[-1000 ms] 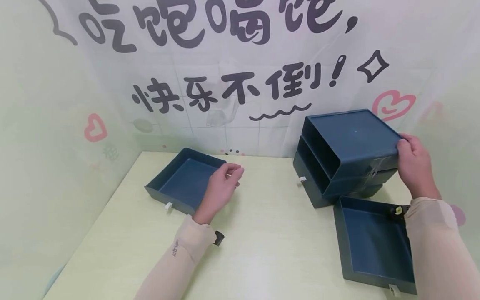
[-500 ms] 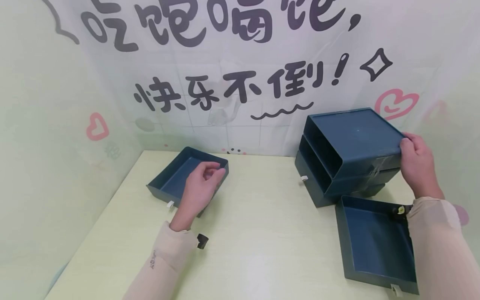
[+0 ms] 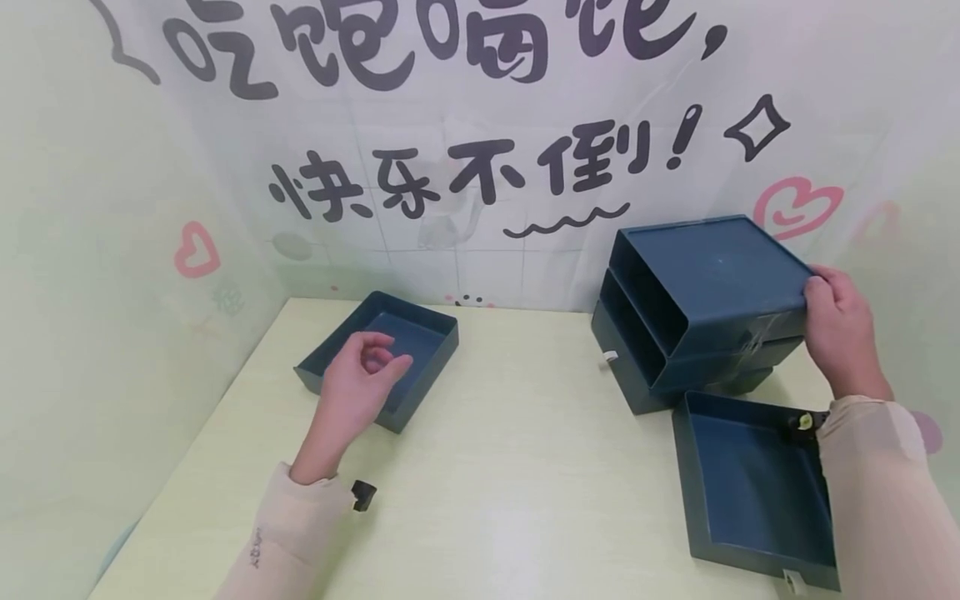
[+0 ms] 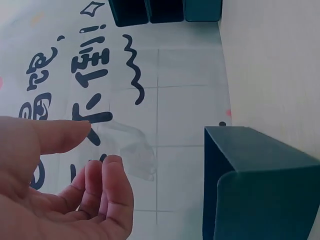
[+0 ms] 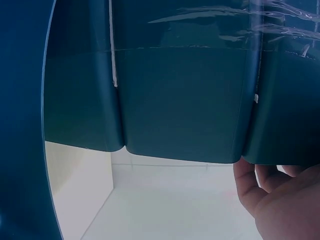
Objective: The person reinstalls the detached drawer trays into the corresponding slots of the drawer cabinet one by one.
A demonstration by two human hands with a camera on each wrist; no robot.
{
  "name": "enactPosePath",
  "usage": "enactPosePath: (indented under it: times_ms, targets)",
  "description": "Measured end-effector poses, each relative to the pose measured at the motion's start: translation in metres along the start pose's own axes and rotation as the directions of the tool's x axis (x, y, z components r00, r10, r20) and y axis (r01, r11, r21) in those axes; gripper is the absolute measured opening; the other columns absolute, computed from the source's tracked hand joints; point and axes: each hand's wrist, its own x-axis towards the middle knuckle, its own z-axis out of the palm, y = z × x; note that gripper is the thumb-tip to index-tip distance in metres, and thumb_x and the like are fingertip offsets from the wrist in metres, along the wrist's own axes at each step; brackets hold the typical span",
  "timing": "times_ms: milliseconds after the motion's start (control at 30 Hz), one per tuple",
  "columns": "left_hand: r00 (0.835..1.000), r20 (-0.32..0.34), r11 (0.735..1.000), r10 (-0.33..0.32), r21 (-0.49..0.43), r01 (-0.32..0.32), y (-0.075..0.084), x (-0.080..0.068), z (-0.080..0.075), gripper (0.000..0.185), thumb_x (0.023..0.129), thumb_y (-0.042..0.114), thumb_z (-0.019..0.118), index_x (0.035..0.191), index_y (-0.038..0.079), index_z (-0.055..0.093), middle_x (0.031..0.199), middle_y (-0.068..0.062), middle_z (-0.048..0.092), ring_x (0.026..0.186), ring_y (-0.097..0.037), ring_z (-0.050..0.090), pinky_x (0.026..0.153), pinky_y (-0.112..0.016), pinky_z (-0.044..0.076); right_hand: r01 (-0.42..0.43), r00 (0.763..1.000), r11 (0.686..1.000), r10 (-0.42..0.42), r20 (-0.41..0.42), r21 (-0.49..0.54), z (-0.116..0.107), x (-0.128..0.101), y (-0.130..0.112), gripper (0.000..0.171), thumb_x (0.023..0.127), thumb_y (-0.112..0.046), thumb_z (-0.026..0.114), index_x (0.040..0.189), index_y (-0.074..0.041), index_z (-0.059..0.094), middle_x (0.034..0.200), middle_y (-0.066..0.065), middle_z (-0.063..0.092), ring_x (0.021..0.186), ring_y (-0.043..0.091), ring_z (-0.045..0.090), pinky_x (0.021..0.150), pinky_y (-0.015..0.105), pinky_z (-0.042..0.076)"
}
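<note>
A dark blue drawer cabinet point(image 3: 705, 283) stands at the back right of the table, its two upper slots empty. My right hand point(image 3: 828, 321) grips its back right corner; in the right wrist view the fingers point(image 5: 265, 192) curl under the cabinet's back point(image 5: 180, 100). A loose blue drawer point(image 3: 420, 333) lies at the back left. My left hand point(image 3: 371, 362) hovers over its front edge with fingers loosely curled and holds nothing. The left wrist view shows that hand point(image 4: 95, 175) beside the drawer's wall point(image 4: 260, 180).
A second loose drawer point(image 3: 750, 483) lies at the front right, partly under my right sleeve. The pale table point(image 3: 510, 467) ends at a printed curtain wall point(image 3: 480, 175) behind and a plain wall on the left. The cabinet's lowest drawer shows a white pull tab point(image 3: 610, 357).
My left hand has moved left and back toward me, from the left drawer's right rim to its front edge, fingers curling looser. The right hand and cabinet have stayed put.
</note>
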Motion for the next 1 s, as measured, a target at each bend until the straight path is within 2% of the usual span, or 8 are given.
enactPosePath:
  times_ms: [167, 367, 600, 833, 1000]
  targets:
    - [1.0, -0.003, 0.999, -0.012, 0.034, 0.012, -0.004, -0.007, -0.015, 0.047, 0.096, 0.029, 0.071, 0.132, 0.004, 0.052, 0.12, -0.015, 0.061, 0.106, -0.028, 0.06, 0.085, -0.032, 0.049, -0.001, 1.0, 1.0, 0.001, -0.004, 0.002, -0.001, -0.001, -0.001, 0.059, 0.105, -0.043, 0.023, 0.161, -0.026, 0.031, 0.17, 0.008, 0.025, 0.149, 0.036, 0.026, 0.127, 0.056, 0.019]
    - [0.999, -0.007, 0.996, -0.044, 0.077, 0.045, -0.016, -0.011, -0.02, 0.055, 0.093, 0.021, 0.074, 0.136, -0.001, 0.049, 0.131, -0.022, 0.049, 0.11, -0.033, 0.056, 0.086, -0.035, 0.047, -0.001, 1.0, 1.0, 0.001, -0.005, 0.001, 0.0, 0.0, -0.001, 0.059, 0.105, -0.042, 0.023, 0.161, -0.027, 0.031, 0.17, 0.007, 0.025, 0.147, 0.035, 0.027, 0.127, 0.054, 0.02]
    - [0.993, 0.013, 0.988, -0.119, 0.096, 0.117, -0.033, -0.014, -0.027, 0.069, 0.089, 0.022, 0.078, 0.144, 0.001, 0.042, 0.147, -0.025, 0.026, 0.119, -0.035, 0.046, 0.083, -0.034, 0.045, 0.004, 1.0, 1.0, -0.004, -0.004, 0.0, 0.002, 0.002, 0.0, 0.058, 0.105, -0.044, 0.023, 0.161, -0.029, 0.032, 0.17, 0.006, 0.026, 0.147, 0.034, 0.028, 0.126, 0.054, 0.021]
    - [0.977, 0.071, 0.966, -0.202, 0.177, 0.187, -0.051, -0.014, -0.036, 0.08, 0.085, 0.023, 0.081, 0.139, -0.01, 0.033, 0.141, -0.032, 0.025, 0.111, -0.038, 0.045, 0.075, -0.033, 0.045, 0.0, 1.0, 1.0, 0.0, -0.007, 0.002, 0.001, 0.002, 0.0, 0.057, 0.105, -0.043, 0.023, 0.16, -0.03, 0.032, 0.17, 0.005, 0.027, 0.148, 0.033, 0.028, 0.127, 0.052, 0.021]
    - [0.962, 0.111, 0.956, -0.25, 0.187, 0.227, -0.065, -0.012, -0.039, 0.081, 0.085, 0.023, 0.081, 0.136, -0.013, 0.03, 0.139, -0.033, 0.03, 0.12, -0.045, 0.047, 0.084, -0.042, 0.05, -0.005, 1.0, 1.0, 0.005, -0.016, 0.005, 0.002, 0.001, 0.0, 0.057, 0.105, -0.043, 0.023, 0.16, -0.029, 0.034, 0.17, 0.004, 0.028, 0.147, 0.032, 0.028, 0.126, 0.052, 0.022]
